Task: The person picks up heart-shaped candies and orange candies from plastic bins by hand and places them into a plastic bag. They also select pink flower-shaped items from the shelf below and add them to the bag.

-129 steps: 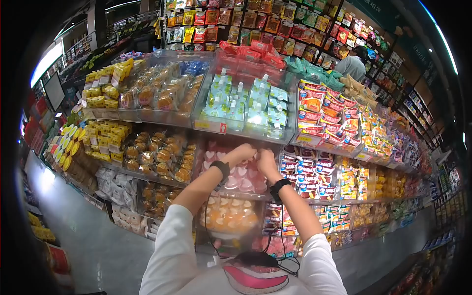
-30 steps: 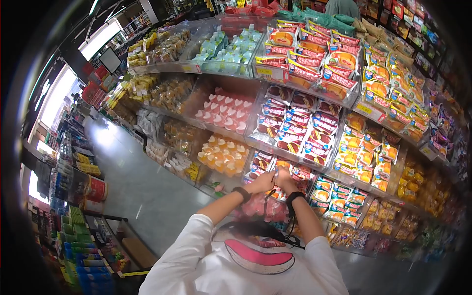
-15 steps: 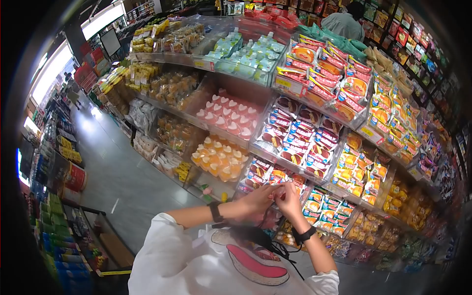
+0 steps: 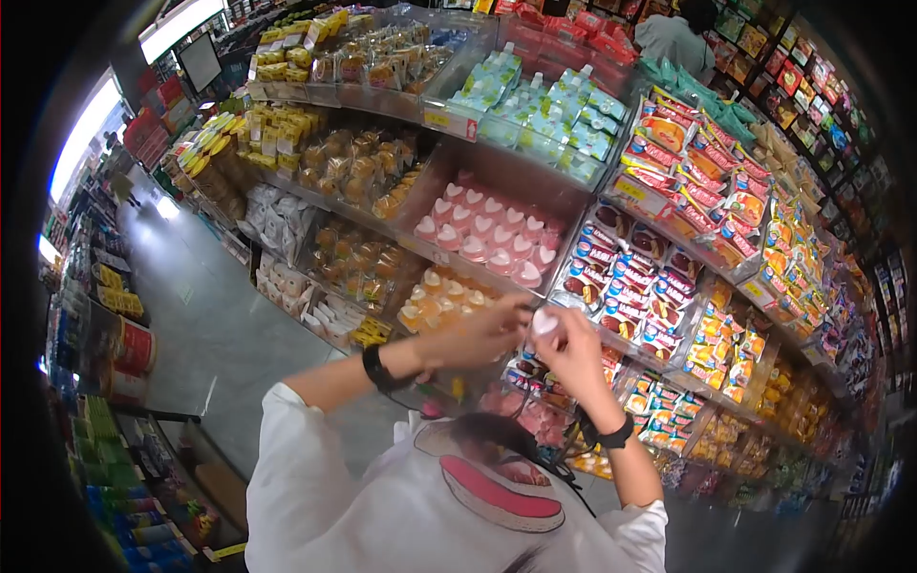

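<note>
My right hand (image 4: 571, 355) is closed, its fingers pinching a small pink cup with a pale heart-shaped top (image 4: 545, 323). Just left of the cup is my left hand (image 4: 479, 334), slightly blurred, its fingers stretched toward the cup; I see nothing held in it. Beyond my hands, a clear bin (image 4: 420, 193) holds rows of pink heart-topped cups (image 4: 492, 223) that look like the one in my fingers. Orange heart-topped cups (image 4: 449, 298) lie in the bin below, partly behind my left hand.
Packaged buns (image 4: 630, 277) fill the bins at right, with red snack bags (image 4: 702, 167) higher up. Pale green pouches (image 4: 544, 105) stand on the top shelf. At left, a grey floor aisle (image 4: 210, 315) runs past other shelves. A person (image 4: 673, 43) is beyond the display.
My hands have drawn apart a little, and the heart-topped cup now shows in my right fingers. The shelves appear shifted rightward and slightly nearer.
</note>
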`<state>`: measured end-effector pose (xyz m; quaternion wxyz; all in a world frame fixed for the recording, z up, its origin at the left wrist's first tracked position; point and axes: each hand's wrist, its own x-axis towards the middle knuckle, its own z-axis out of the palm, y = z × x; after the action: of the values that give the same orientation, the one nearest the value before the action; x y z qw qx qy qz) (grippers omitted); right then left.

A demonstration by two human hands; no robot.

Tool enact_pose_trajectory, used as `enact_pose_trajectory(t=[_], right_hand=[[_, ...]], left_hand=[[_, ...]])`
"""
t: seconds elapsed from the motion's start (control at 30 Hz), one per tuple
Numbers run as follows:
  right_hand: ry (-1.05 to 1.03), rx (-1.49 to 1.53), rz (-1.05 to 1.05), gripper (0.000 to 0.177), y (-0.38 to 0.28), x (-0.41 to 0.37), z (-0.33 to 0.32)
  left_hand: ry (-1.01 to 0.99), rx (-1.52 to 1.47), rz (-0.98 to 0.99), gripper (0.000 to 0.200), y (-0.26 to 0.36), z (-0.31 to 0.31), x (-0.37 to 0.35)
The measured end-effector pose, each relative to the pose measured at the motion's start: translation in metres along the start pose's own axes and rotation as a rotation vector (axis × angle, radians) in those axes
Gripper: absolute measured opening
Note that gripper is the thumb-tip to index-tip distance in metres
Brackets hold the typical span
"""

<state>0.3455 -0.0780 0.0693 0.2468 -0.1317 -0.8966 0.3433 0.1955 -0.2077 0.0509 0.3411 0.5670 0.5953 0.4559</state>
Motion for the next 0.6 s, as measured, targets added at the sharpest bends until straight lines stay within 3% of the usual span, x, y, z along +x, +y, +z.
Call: enact_pose_trajectory(t=[0.03, 0.13, 0.2, 0.33, 0.6], right_hand=[[-0.004, 0.018, 0.051, 0.034, -0.009, 0.012, -0.003], [0.036, 0.034, 0.125, 0.036, -0.031, 0.042, -0.006], [0.102, -0.043, 0.045, 0.037, -0.037, 0.054, -0.005], [0.145, -0.089, 0.119, 0.037, -0.064, 0.070, -0.010], [0.158, -0.171, 0.152, 0.037, -0.053, 0.105, -0.007]], left_hand=[[-0.086, 0.129, 0.109, 0.049, 0.015, -0.027, 0.005], [-0.193, -0.167, -0.061, 0.045, 0.034, -0.068, 0.022], [-0.174, -0.189, -0.028, 0.044, 0.030, -0.080, 0.034], [-0.185, -0.272, 0.102, 0.044, 0.029, -0.100, 0.047], [-0.316, -0.380, 0.062, 0.040, 0.021, -0.130, 0.089]])
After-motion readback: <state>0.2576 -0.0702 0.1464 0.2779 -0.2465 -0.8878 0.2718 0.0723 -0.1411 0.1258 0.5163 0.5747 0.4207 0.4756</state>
